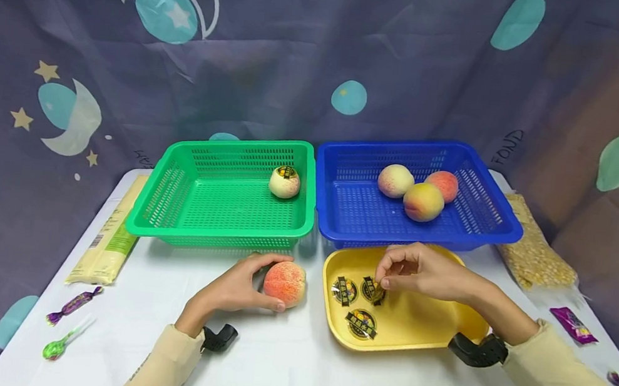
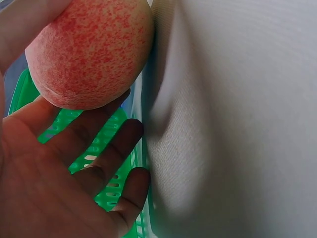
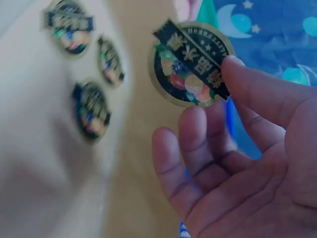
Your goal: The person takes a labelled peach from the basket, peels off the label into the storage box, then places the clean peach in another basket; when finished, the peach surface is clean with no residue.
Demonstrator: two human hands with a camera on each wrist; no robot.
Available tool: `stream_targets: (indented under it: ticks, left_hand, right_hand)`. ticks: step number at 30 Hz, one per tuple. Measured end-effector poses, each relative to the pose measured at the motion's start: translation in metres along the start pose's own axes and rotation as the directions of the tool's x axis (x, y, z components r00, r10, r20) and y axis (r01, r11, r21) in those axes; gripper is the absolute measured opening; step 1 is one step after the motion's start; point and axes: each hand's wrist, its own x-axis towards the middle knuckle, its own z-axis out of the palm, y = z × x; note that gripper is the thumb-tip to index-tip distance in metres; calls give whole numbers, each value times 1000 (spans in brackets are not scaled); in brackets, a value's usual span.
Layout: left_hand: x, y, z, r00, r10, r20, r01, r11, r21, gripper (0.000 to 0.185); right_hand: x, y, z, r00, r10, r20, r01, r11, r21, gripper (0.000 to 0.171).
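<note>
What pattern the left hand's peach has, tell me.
The peach is mottled red over paler skin, clearest in the left wrist view.

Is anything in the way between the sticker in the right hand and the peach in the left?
Only the yellow tray's left rim lies between the sticker and the peach. It looks low; the right hand could probably pass over.
</note>
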Motion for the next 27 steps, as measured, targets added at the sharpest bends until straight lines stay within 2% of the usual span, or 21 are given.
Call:
stream_targets:
  ticks: [4,8,14,17,23,27]
  left_hand:
    - [1,1,-1,1000,3,16,-3,1000,-7,83]
    - [1,1,-2,1000,-4,20,4,1000,-10,82]
    - [0,0,-2,1000,-10,14,10,1000,-5,82]
    - [0,0,-2,1000,-8,12,8,1000,-5,82]
    - [0,-1,-2,1000,-3,12,3,1000,-6,82]
    - [0,-1,-2,1000,5,17,-5,1000,-8,82]
  right_hand:
    - [-8,7,-4,1000,4,-1,-4,999,-37,5]
    - [-13,11,-4,1000,11,26,-10,1000,-23,8]
    - [-17,14,-1,986,35,163,-37,999,10,14]
    - [-18,15,0,976,58,209,-58,998,-5,13]
    - [-21,18,0,979,75,189,-58,994,-90,18]
    - [-25,20,0,979,111,172,-92,989,-114,23]
